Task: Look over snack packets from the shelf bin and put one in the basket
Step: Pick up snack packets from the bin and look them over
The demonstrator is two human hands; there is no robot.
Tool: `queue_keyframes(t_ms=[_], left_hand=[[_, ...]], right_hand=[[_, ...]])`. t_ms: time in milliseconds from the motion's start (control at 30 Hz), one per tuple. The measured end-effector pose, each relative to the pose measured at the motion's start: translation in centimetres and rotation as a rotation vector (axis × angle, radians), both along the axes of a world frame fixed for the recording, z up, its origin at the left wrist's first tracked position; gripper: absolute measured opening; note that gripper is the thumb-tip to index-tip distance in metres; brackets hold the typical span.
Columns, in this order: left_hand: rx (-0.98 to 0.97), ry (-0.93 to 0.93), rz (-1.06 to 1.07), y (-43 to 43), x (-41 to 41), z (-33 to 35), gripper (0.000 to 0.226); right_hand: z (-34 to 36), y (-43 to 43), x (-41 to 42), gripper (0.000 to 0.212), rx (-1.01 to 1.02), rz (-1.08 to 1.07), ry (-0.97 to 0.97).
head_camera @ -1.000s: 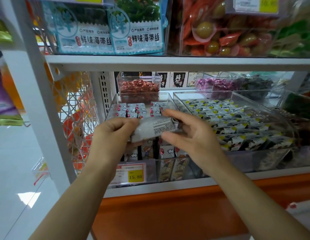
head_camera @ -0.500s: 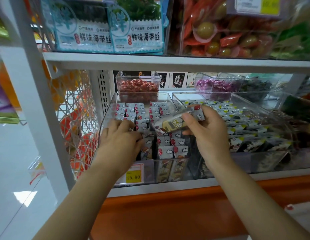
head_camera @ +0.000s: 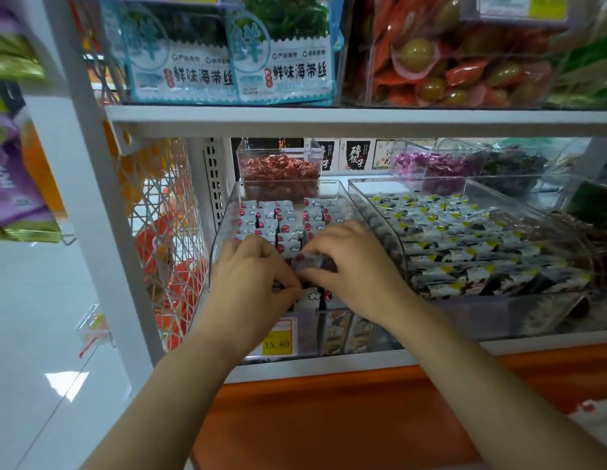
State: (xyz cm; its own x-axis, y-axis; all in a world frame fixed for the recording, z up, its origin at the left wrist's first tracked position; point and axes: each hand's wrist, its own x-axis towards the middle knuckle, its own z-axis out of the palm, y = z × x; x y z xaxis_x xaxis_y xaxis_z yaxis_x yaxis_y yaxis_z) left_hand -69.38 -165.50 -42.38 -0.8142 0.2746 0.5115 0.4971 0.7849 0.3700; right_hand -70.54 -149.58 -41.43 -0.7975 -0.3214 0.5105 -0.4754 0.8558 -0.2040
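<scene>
A clear shelf bin [head_camera: 223,228] holds several rows of small white snack packets [head_camera: 285,215] with red dots and cloud prints. Both my hands are down inside the bin's front half. My right hand [head_camera: 354,266] pinches one snack packet [head_camera: 314,262] between thumb and fingers, low over the rows. My left hand [head_camera: 256,278] is curled palm down on the packets right beside it, its fingertips hidden among them. No basket is in view.
A second clear bin [head_camera: 481,195] of dark-and-white packets stands to the right. A small clear box of red sweets [head_camera: 281,167] sits behind. A yellow price tag [head_camera: 277,341] hangs in front, a white wire rack [head_camera: 166,232] at left, the upper shelf board [head_camera: 329,118] overhead.
A second ago both hands held one packet up in front of the bin. My left hand let go and dropped into the bin; my right hand then lowered the packet onto the rows.
</scene>
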Motion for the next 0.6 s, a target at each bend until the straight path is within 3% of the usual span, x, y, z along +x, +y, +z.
queue_keyframes(t_ms=[67, 133, 300, 400, 600], left_hand=[[0.013, -0.020, -0.033, -0.2, 0.1, 0.2, 0.006], [0.002, -0.039, -0.040, -0.5, 0.0, 0.4, 0.010], [-0.010, -0.072, 0.020, -1.4, -0.2, 1.0, 0.019], [-0.026, -0.046, 0.032, -1.5, -0.2, 1.1, 0.019], [-0.006, 0.013, 0.087, -1.5, -0.6, 1.2, 0.017]], right_hand=[[-0.1, 0.2, -0.1, 0.022, 0.169, 0.010, -0.047], [-0.2, 0.4, -0.2, 0.029, 0.205, 0.017, -0.132], [1.0, 0.5, -1.1, 0.030, -0.035, 0.043, -0.149], [1.4, 0.4, -2.1, 0.027, -0.068, -0.006, -0.112], [1.1, -0.1, -3.8, 0.022, 0.192, -0.068, -0.052]])
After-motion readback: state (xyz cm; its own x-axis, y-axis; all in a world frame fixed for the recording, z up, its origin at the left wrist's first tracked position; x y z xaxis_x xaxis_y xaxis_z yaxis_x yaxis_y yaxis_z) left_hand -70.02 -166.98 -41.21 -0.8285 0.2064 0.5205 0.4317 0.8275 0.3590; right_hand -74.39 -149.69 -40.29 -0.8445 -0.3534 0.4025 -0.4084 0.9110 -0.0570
